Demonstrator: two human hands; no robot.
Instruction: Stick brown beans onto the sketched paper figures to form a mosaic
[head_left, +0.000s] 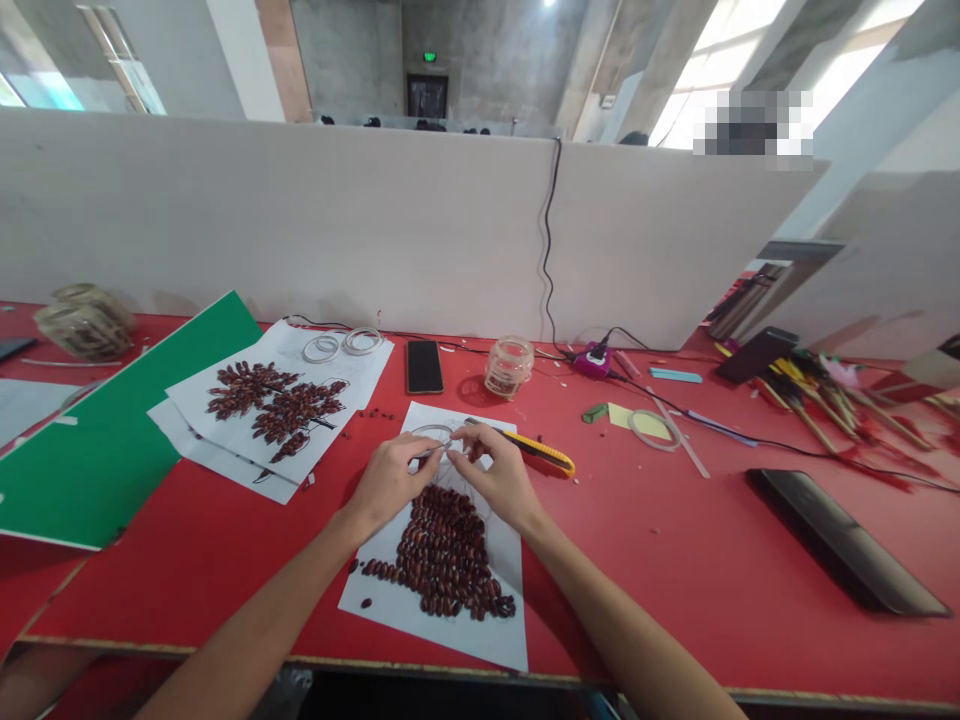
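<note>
The left hand pinches a clear ring above the top of a paper sheet on the table; the right hand meets it, fingertips together, but I cannot tell whether they grip anything. Dark beans already fill the sheet's lower part, while drawn lines above look uncovered. Beyond stands a glass jar, contents unclear; other jars sit far left.
</note>
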